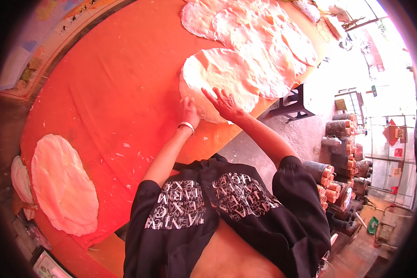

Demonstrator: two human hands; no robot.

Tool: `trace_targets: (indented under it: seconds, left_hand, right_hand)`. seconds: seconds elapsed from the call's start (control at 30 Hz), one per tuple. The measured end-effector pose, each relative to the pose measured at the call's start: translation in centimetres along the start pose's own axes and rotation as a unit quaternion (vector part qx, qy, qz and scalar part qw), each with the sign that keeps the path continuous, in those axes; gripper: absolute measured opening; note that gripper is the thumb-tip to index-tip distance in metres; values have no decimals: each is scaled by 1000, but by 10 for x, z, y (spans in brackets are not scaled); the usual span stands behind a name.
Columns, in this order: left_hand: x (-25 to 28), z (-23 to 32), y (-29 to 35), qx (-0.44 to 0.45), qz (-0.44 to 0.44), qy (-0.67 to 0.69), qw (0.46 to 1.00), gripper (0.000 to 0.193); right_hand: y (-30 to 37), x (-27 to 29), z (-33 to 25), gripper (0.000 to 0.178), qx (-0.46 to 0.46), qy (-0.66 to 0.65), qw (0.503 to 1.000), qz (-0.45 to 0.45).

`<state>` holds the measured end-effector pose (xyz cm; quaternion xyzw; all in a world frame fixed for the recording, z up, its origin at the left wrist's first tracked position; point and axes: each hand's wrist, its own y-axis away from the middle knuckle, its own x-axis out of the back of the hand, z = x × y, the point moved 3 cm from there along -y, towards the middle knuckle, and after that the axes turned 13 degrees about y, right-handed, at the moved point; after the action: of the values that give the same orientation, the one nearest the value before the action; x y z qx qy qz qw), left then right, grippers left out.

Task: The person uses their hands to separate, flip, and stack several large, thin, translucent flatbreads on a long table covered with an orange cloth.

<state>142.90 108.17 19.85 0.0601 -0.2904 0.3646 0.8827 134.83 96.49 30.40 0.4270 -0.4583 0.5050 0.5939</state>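
A large, thin, pale round of dough lies on the red-covered table in front of me. At its near left edge, my left hand has its fingers bent and drawn together on the rim, closed on the dough. My right hand rests on the near part of the same round, its fingers spread and stretched out. Beyond it, several more overlapping dough rounds spread toward the far right, wrinkled in places. Another oval-looking dough round lies alone at the left end of the table.
Red cloth covers the broad table, with small pale scraps scattered on it. A dark plastic stool stands by the table's right edge. Bundles of brownish cylinders are stacked on the floor at right. A white bundle sits at far left.
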Motion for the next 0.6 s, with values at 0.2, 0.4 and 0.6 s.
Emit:
trace_targets:
  seconds: [0.2,0.4,0.6]
  left_hand:
    - [-9,28,17,-16,-233,-226,946,67]
    - [0,26,20,-13,-215,-231,949,66]
    - [0,34,19,24,-194,-303,933,67]
  right_hand:
    - [-8,-50,39,47,-94,-151,964,-196]
    - [-73,57,240,22,-171,-51,984,-5]
    - [-184,116,483,18,-77,7,986,148]
